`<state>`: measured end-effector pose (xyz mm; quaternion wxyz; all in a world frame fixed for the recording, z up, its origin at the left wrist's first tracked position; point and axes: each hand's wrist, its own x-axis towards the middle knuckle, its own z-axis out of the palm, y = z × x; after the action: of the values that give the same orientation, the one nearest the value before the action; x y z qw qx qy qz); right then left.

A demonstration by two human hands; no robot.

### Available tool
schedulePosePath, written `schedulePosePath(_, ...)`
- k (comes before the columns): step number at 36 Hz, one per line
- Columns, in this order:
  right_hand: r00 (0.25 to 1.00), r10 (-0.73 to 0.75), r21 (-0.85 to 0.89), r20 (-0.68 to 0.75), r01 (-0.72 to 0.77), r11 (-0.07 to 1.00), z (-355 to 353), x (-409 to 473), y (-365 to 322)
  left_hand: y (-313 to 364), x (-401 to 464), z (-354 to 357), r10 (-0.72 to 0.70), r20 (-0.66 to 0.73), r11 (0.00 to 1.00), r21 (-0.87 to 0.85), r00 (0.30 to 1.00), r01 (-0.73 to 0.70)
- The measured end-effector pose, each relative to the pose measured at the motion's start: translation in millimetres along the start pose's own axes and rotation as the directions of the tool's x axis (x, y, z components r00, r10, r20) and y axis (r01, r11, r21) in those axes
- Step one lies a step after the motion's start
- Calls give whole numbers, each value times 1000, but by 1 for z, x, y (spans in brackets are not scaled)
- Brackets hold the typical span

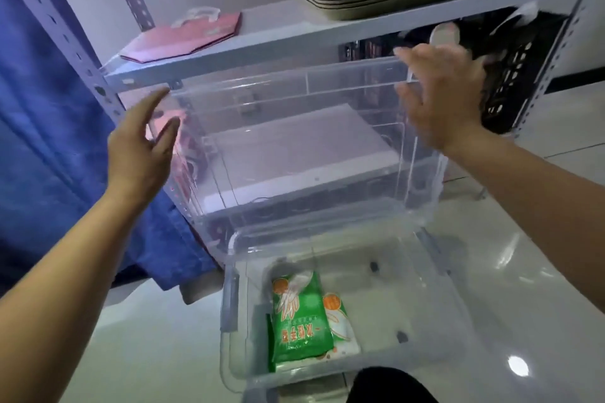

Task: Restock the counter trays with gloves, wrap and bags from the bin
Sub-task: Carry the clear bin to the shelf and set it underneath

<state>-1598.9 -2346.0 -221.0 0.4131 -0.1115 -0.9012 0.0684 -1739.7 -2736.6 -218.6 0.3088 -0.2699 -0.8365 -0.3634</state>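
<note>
Clear bin (343, 314), left hand (140, 154) and right hand (442, 91) spread, touching nothing

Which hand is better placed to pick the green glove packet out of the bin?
Probably the left hand: open beside the raised clear lid, and the green glove packet lies on the bin's left side. The right hand is up at the lid's far top corner.

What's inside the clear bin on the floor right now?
The clear bin holds green glove packets overlapping near its left side. How many lie in the pile, and anything beneath them, is covered.
</note>
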Motion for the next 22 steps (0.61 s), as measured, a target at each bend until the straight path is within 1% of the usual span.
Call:
schedulePosePath(2,981,55,-41,188,-48,998,14,-14,8,-7,-10,16,-49,135,995,90,990,38)
schedulePosePath(3,963,85,-50,257,-74,996,22,-23,13,-10,-16,23,-70,198,990,135,978,43)
schedulePosePath(5,933,117,-49,341,-106,993,38,-42,23,-20,-26,33,-105,291,974,225,951,39)
schedulePosePath(7,895,146,-55,421,-136,989,55,-60,33,-31,-35,43,-147,351,956,290,925,42)
schedulePosePath(10,802,229,-61,551,-235,970,78,-94,44,-49,-59,67,-225,444,945,315,867,84)
schedulePosePath(12,756,290,-81,587,-302,950,89,-124,48,-61,-77,81,-308,448,936,301,839,183)
schedulePosePath(13,723,345,-108,598,-354,929,92,-140,49,-68,-85,86,-357,448,924,297,819,240)
schedulePosePath(14,679,410,-138,609,-418,898,94,-155,49,-75,-92,91,-401,466,910,302,789,284)
schedulePosePath(16,574,496,-196,651,-504,841,96,-186,48,-85,-106,97,-463,556,885,327,690,330)
schedulePosePath(18,487,512,-251,707,-504,826,96,-213,47,-93,-126,99,-517,641,856,366,568,366)
schedulePosePath(19,464,516,-276,720,-491,826,96,-226,47,-96,-139,98,-541,679,839,392,496,378)
schedulePosePath(20,462,523,-298,716,-475,828,96,-237,47,-98,-151,97,-553,713,829,417,432,373)
schedulePosePath(21,476,529,-313,703,-461,831,96,-246,47,-99,-161,96,-554,733,828,433,394,357)
schedulePosePath(22,499,531,-321,685,-448,834,96,-253,46,-102,-169,95,-549,740,831,436,388,344)
